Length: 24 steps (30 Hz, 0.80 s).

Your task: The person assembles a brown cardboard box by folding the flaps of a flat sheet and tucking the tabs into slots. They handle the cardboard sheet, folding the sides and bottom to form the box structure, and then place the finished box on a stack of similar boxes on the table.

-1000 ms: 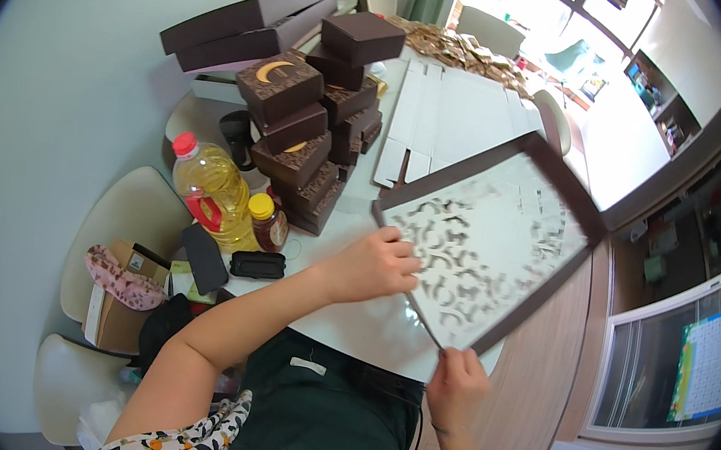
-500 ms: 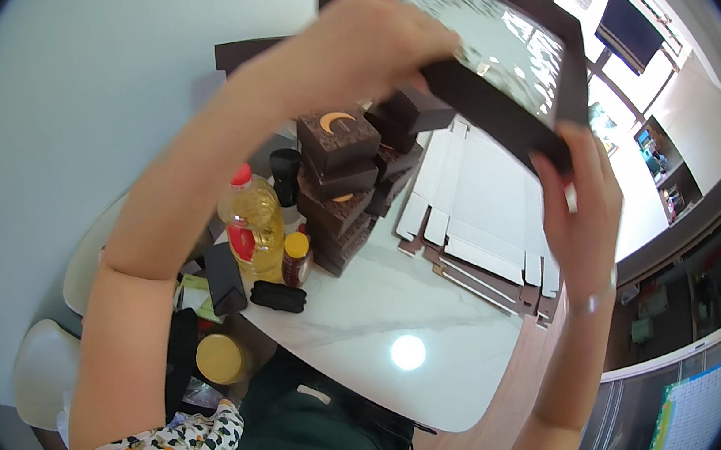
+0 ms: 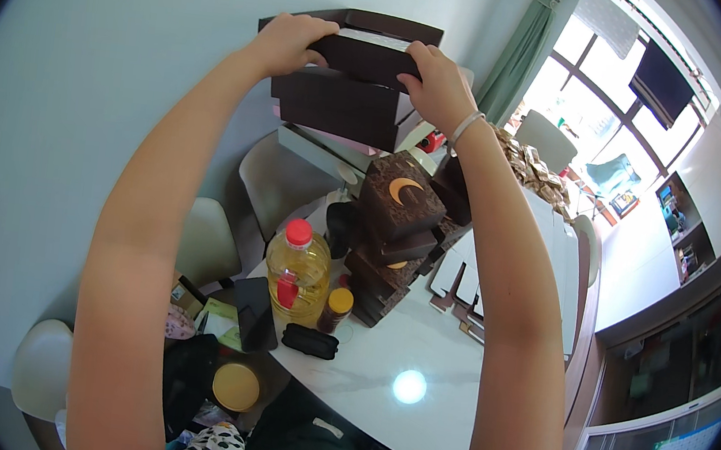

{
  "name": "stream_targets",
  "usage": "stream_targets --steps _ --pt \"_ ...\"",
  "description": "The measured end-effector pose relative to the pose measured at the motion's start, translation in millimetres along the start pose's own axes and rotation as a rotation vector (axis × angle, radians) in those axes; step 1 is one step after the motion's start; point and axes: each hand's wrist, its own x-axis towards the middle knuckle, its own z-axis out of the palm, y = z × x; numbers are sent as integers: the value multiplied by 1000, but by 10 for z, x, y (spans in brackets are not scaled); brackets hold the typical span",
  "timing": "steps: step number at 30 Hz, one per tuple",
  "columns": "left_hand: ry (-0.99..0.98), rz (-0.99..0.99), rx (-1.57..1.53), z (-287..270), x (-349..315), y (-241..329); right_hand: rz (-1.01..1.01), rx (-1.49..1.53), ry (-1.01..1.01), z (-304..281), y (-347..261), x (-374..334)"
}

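Note:
Both arms reach far out over the table. A dark brown open box [image 3: 366, 61] with something shiny inside is gripped at its near wall by my left hand [image 3: 294, 42] on the left and my right hand [image 3: 437, 84] on the right. Fingers of each hand curl over the rim. Directly beneath is another dark box [image 3: 334, 106], on or just above which the held one sits; whether they touch I cannot tell. To the right of and nearer than these boxes rises a pile of small dark boxes [image 3: 404, 196] with a gold crescent on top.
An oil bottle [image 3: 298, 271] with a red cap, a small yellow-capped jar [image 3: 336, 309] and a black case [image 3: 310, 341] stand on the white table [image 3: 377, 396]. Flat white cardboard blanks [image 3: 560, 257] lie at the right. Pale chairs [image 3: 207, 243] line the left side.
The open box has gone from high at the right, tilted toward me, to farther left and level over the other dark box. Both hands moved with it, and the view has shifted.

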Motion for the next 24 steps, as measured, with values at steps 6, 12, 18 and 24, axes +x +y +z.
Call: stream_targets --steps 6,12,18,24 --pt "-100 -74 -148 222 -32 -73 7 -20 -66 60 6 -32" --pt "-278 -130 -244 414 -84 -291 -12 -14 -189 144 -43 -30" --pt "-271 -211 -126 458 -67 -168 80 -106 -155 210 -42 -43" --pt "-108 -81 -11 515 -85 -96 91 -90 -157 193 -56 -8"
